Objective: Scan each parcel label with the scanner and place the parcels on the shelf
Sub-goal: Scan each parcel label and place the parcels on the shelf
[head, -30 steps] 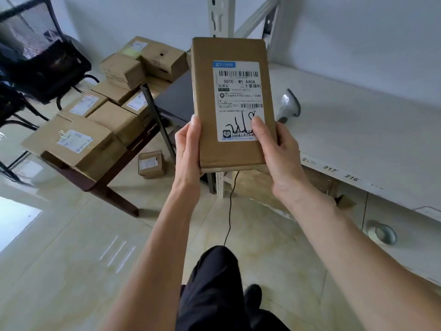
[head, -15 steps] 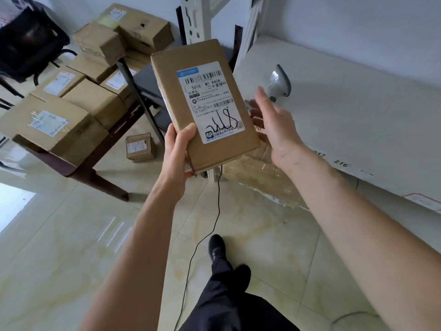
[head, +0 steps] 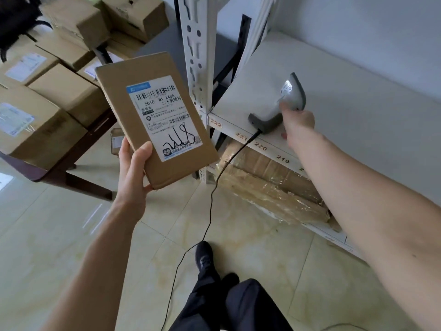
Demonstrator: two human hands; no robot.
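Pretty early on by the looks of it: the left hand [head: 133, 173] grips a flat parcel [head: 152, 120] by its bottom corner, label up, not scanned yet I'd guess. The right hand [head: 297, 123] is on the scanner [head: 284, 103] lying on the shelf [head: 358, 120], fingers hidden, so can't tell if it's gripped. A whole pile of boxes [head: 59, 91] waits on the table [head: 43, 174].

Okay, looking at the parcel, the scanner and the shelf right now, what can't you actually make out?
All in the head view:
- Right hand on the scanner: fingers hidden behind the hand, so the grip is unclear.
- Small print on the label of the parcel the left hand holds: too small.
- Shelf: its right part is cut off by the frame edge.
- Wrapped bundle below: its far end is hidden by the right forearm.
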